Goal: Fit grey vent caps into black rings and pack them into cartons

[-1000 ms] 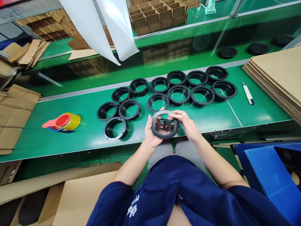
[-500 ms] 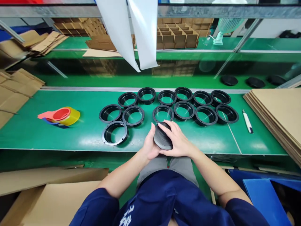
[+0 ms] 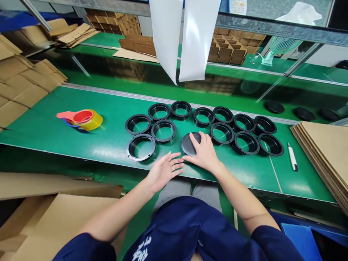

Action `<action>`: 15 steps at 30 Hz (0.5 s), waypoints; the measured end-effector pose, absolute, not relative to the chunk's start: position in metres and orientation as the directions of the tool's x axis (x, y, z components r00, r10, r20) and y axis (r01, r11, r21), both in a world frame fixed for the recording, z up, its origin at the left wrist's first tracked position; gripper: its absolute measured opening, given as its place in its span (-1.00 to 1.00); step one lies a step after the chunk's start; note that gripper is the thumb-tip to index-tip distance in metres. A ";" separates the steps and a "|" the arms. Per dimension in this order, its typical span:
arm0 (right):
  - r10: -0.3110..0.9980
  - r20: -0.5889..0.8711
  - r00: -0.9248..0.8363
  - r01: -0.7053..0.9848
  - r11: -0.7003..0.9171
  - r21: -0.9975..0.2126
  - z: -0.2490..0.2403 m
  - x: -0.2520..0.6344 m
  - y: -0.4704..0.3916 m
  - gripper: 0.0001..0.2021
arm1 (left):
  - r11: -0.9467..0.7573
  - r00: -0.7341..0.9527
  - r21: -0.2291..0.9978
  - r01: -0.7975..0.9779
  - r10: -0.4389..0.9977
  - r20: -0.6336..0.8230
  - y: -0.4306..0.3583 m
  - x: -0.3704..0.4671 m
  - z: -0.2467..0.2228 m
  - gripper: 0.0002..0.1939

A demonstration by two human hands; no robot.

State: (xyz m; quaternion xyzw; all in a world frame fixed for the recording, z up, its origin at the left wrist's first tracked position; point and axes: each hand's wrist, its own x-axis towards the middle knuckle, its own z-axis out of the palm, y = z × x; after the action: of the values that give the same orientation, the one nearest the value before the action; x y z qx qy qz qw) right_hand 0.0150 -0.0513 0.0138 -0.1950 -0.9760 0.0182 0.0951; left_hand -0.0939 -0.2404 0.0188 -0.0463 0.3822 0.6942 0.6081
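Observation:
My right hand (image 3: 204,151) grips a flat, round black cap (image 3: 190,145) near the front middle of the green bench. Its fingers reach over the cap's top and right side, and the thumb lies along the near edge. What is under the cap is hidden. My left hand (image 3: 165,170) is held above the bench's front edge, empty, with palm turned up and fingers spread, just left of the right thumb. Several black flanged rings stand around the cap, including a ring (image 3: 140,135) to the left and a ring (image 3: 230,137) to the right.
Nested red, yellow and blue scoop-like pieces (image 3: 94,121) lie at the left. A white pen-like tool (image 3: 293,156) and stacked cardboard sheets (image 3: 326,145) are at the right. White strips (image 3: 194,47) hang ahead. Round black pieces (image 3: 274,107) sit farther back.
My left hand has let go of the cap and drawn back to the left, opening. The right hand has moved the cap forward, over where a ring stood. The view has turned.

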 end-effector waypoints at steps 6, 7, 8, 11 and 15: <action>0.279 0.134 -0.951 0.277 0.960 -0.031 0.039 0.034 -0.073 -0.09 | 0.128 -0.193 0.451 -0.883 0.778 -0.597 -0.261 -0.078 0.004 -0.66; 0.268 0.170 -0.948 0.267 0.963 -0.032 0.044 0.033 -0.072 -0.13 | 0.133 -0.197 0.449 -0.884 0.764 -0.614 -0.262 -0.075 0.002 -0.68; 0.266 0.211 -0.941 0.265 0.964 -0.034 0.048 0.030 -0.071 -0.17 | 0.134 -0.204 0.448 -0.884 0.753 -0.626 -0.263 -0.072 0.001 -0.69; 0.276 0.250 -0.928 0.276 0.960 -0.036 0.045 0.017 -0.072 -0.28 | 0.143 -0.210 0.459 -0.877 0.746 -0.633 -0.262 -0.071 -0.003 -0.72; 0.276 0.176 -0.945 0.263 0.960 -0.093 0.028 0.009 -0.069 -0.38 | 0.094 -0.311 0.563 -0.821 0.752 -0.581 -0.254 -0.074 -0.002 -0.79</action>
State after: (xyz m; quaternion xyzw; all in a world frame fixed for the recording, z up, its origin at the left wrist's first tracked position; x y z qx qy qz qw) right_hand 0.0094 -0.0690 0.0278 -0.1367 -0.9855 0.0340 0.0941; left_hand -0.0742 -0.2545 -0.0020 -0.0381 0.4521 0.6718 0.5855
